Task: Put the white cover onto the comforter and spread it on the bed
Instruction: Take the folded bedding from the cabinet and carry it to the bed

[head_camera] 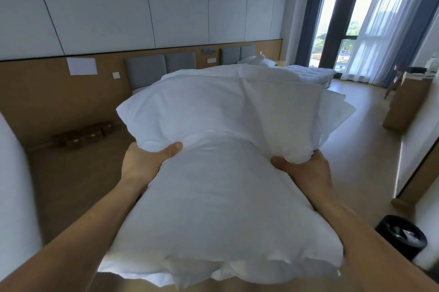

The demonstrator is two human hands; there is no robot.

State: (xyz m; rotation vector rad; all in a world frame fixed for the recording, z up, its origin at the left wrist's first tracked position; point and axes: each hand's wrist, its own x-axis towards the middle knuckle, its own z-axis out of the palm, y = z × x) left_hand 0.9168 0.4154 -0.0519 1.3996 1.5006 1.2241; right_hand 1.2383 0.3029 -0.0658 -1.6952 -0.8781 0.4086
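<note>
hidden: puffy white cover (213, 196) held up, blocks most of the bed (261, 73); fingers under it unseen | hands: left hand (147, 163) and right hand (306, 173) grip its 2 sides, thumbs on top | room: open floor (356, 149) on right

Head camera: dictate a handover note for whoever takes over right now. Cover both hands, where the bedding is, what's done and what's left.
Left hand: grips the left side of the white bundle, thumb on top.
Right hand: grips its right side.
Bundle: padded, held in the air in front of the near bed, not resting on it. More white bedding lies on that bed.
Done: the padding looks enclosed in white fabric; closure cannot be seen.
Left: lay the bundle on the bed, unfold it and spread it flat.
</note>
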